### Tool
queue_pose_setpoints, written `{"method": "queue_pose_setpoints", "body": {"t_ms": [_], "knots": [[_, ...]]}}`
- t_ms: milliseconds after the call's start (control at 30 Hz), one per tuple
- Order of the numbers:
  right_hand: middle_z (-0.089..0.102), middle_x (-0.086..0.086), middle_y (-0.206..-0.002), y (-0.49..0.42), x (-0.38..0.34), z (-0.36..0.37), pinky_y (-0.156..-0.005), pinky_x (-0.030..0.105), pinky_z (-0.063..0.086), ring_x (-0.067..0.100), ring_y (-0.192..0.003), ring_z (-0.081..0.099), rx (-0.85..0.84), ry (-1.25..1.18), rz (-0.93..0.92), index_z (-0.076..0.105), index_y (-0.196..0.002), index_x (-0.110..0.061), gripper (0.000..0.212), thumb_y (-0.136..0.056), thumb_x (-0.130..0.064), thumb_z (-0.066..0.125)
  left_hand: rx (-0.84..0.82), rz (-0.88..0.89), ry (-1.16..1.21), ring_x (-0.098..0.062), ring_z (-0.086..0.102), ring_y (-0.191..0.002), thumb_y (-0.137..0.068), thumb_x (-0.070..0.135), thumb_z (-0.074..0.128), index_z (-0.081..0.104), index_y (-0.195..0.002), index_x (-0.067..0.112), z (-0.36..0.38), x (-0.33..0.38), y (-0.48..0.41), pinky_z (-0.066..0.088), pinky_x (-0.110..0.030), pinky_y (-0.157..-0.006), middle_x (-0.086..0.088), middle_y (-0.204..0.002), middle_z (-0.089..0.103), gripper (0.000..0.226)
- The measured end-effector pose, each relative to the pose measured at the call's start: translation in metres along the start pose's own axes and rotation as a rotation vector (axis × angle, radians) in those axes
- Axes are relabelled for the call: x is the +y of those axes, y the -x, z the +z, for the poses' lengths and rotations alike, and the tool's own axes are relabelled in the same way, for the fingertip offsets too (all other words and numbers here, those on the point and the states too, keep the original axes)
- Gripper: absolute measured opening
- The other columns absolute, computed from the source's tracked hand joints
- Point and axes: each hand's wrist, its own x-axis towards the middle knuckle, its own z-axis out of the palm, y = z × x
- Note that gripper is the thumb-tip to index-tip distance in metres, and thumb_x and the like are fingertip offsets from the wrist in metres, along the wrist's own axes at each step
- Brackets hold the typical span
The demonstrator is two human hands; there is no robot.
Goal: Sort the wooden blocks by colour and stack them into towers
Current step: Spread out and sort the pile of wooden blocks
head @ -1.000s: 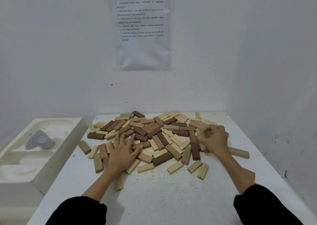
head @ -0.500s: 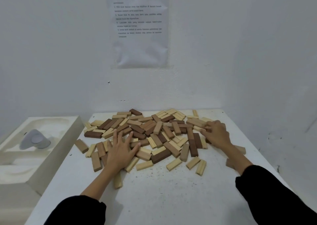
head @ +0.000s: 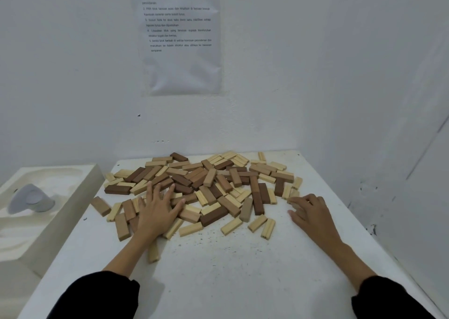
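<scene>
light: dim, flat, cool grey cast
shadows: soft and faint under the blocks [head: 213, 185] on the counter [head: 218, 275]
focus: blocks fairly sharp; printed sheet [head: 179, 39] text soft, barely legible
edges: wide-angle bend, counter sides splay outward

The head-worn camera is looking forward and down from close behind the left hand [head: 159, 211] and right hand [head: 309, 213], facing a white wall [head: 73, 75]. It is taking in the white tabletop [head: 230, 270] under both hands, the heap of pale, tan and dark brown wooden blocks [head: 206, 180] by the fingers, and a printed paper sheet [head: 179, 63] well beyond them.
</scene>
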Motion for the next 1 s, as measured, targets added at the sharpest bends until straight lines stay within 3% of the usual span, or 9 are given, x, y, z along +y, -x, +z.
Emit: {"method": "queue_pose_setpoints", "body": {"t_ms": [200,300,400,467,600,700,800,900,1000], "knots": [[0.059,0.008,-0.091,-0.027,-0.037,0.016,-0.072,0.025,0.03,0.027,-0.09,0.049,0.164,-0.241,0.203,0.068,-0.098,-0.01,0.022,-0.078,-0.015,0.074,-0.019,-0.003,0.011,-0.026,-0.009,-0.146,-0.079,0.067,0.011,0.02,-0.15,0.029,-0.002,0.002,0.002,0.009,-0.053,-0.115,-0.008,-0.158,0.013,0.082],[0.06,0.01,-0.101,-0.053,-0.075,0.036,-0.08,0.025,0.032,0.023,-0.101,0.049,0.075,-0.361,0.156,0.068,-0.102,-0.012,0.025,-0.08,-0.022,0.073,-0.03,0.0,0.038,-0.027,-0.007,-0.146,-0.092,0.064,0.028,0.025,-0.149,0.028,-0.003,0.001,0.001,0.01,-0.052,-0.114,-0.008,-0.157,0.016,0.068],[0.058,0.01,-0.106,-0.074,-0.106,0.058,-0.082,0.026,0.032,0.024,-0.108,0.046,-0.01,-0.415,0.121,0.066,-0.104,-0.015,0.026,-0.083,-0.029,0.069,0.053,0.03,0.328,-0.032,0.014,-0.144,-0.095,0.039,0.052,0.049,-0.133,0.028,-0.011,-0.003,0.002,0.019,-0.05,-0.113,-0.012,-0.148,0.03,0.04],[0.057,0.011,-0.106,-0.086,-0.119,0.067,-0.081,0.028,0.034,0.025,-0.108,0.047,-0.007,-0.446,0.109,0.065,-0.107,-0.016,0.025,-0.087,-0.032,0.064,0.149,-0.012,0.552,-0.028,0.034,-0.134,-0.093,0.027,0.058,0.058,-0.123,0.024,-0.023,-0.007,0.008,0.028,-0.039,-0.109,-0.011,-0.139,0.037,0.03],[0.054,0.012,-0.116,-0.094,-0.133,0.073,-0.091,0.035,0.033,0.029,-0.113,0.039,0.026,-0.356,0.071,0.064,-0.118,-0.022,0.027,-0.095,-0.029,0.052,0.27,-0.128,0.549,-0.027,0.041,-0.125,-0.088,0.025,0.063,0.06,-0.12,0.013,-0.037,-0.039,0.021,0.034,-0.036,-0.1,-0.013,-0.134,0.042,0.034],[0.05,0.006,-0.124,-0.078,-0.155,0.063,-0.096,0.033,0.029,0.019,-0.115,0.033,-0.021,-0.378,-0.014,0.06,-0.123,-0.024,0.034,-0.093,-0.037,0.052,0.286,-0.267,0.453,-0.028,0.04,-0.126,-0.094,0.028,0.056,0.054,-0.126,0.01,-0.037,-0.07,0.035,0.034,-0.04,-0.101,-0.013,-0.135,0.044,0.038],[0.046,-0.003,-0.13,-0.04,-0.187,0.057,-0.1,0.031,0.026,0.01,-0.12,0.029,-0.18,-0.405,-0.206,0.053,-0.129,-0.033,0.07,-0.078,-0.076,0.036,0.196,-0.23,0.426,-0.026,0.037,-0.129,-0.091,0.055,0.041,0.048,-0.133,0.011,-0.029,-0.083,0.05,0.028,-0.037,-0.104,-0.009,-0.137,0.044,0.061],[0.019,-0.003,-0.153,-0.003,-0.218,0.067,-0.114,0.043,0.01,0.018,-0.141,0.008,-0.43,-0.207,-0.348,0.029,-0.141,-0.044,0.09,-0.063,-0.089,0.023,0.206,-0.113,0.391,-0.025,0.036,-0.129,-0.082,0.076,0.018,0.048,-0.132,0.016,-0.016,-0.083,0.051,0.025,-0.033,-0.105,-0.004,-0.132,0.046,0.084],[-0.008,0.001,-0.158,0.013,-0.234,0.085,-0.111,0.043,-0.013,0.023,-0.144,-0.013,-0.538,-0.085,-0.374,0.005,-0.147,-0.044,0.108,-0.051,-0.092,0.02,0.178,-0.137,0.367,-0.021,0.03,-0.132,-0.075,0.075,0.011,0.04,-0.14,0.022,-0.018,-0.069,0.046,0.023,-0.036,-0.106,-0.002,-0.137,0.042,0.089]]}}
